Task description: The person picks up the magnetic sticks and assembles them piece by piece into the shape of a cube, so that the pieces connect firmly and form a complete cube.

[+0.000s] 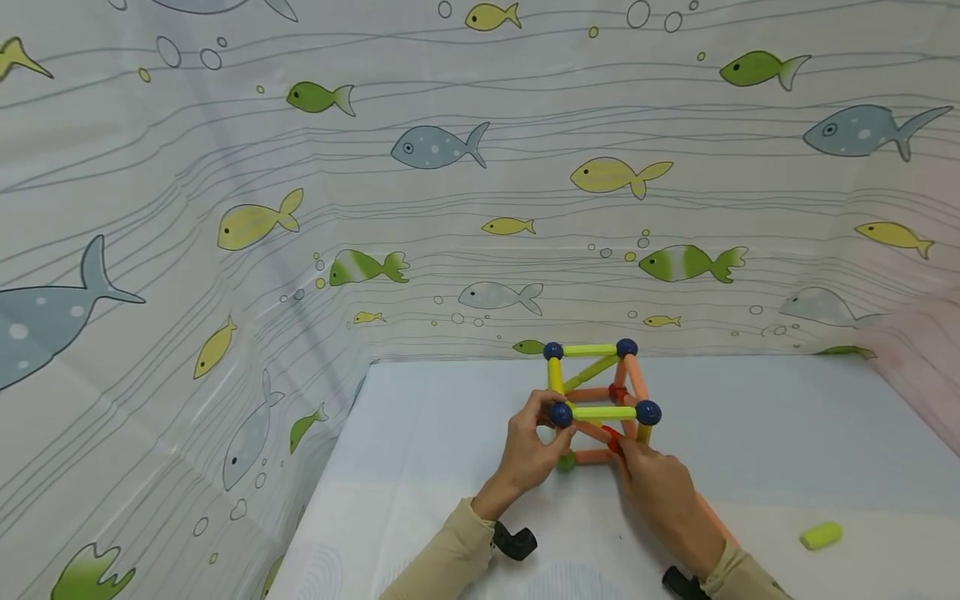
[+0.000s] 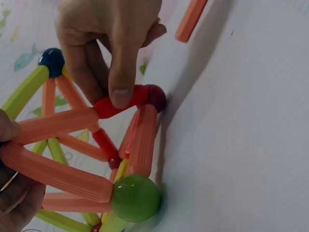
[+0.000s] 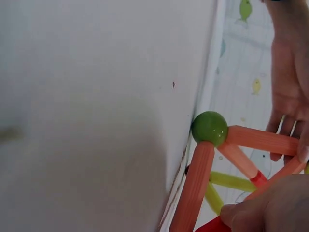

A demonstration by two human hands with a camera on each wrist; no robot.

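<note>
A box-shaped frame of magnetic sticks and balls stands on the table, with dark blue balls (image 1: 627, 348) at its top corners and a green ball (image 2: 135, 198) at a lower corner. My left hand (image 1: 531, 446) holds the near left top corner, its thumb and fingers about the blue ball (image 1: 561, 414). Low on the near side, my right hand (image 1: 663, 492) pinches a short red stick (image 2: 116, 103). One end of that stick meets a dark red ball (image 2: 157, 98) at a lower corner; the other end lies by an orange diagonal stick (image 2: 60, 124).
A loose yellow-green stick (image 1: 821, 536) lies on the white table (image 1: 772, 450) at the right. An orange stick (image 1: 717, 521) shows beside the right forearm. Behind the table hangs a fish-patterned cloth (image 1: 450, 275).
</note>
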